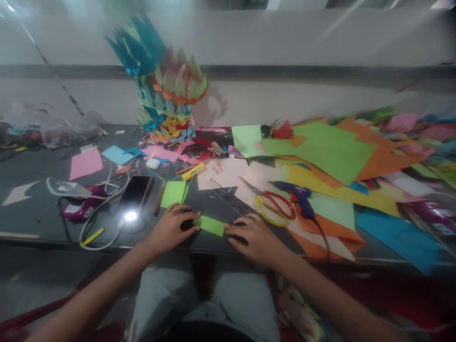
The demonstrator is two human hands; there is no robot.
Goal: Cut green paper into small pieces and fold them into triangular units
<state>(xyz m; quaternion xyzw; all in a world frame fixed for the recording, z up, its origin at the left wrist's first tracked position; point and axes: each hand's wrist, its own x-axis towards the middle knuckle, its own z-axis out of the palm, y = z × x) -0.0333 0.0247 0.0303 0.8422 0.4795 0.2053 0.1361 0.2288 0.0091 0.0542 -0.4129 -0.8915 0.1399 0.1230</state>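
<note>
Pressing a paper strip [212, 225] left of the scissors [273, 205], left hand [170, 229] and right hand [253, 239] lie open, gripping nothing; uneven pressure might skew it.

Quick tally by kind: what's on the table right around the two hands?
Small light-green paper strip, touched by left hand and right hand: 1
Light-green square paper sheet: 1
Black smartphone: 1
Scissors with red and yellow handles: 1
Blue plastic glue gun: 1
Total: 5
</note>
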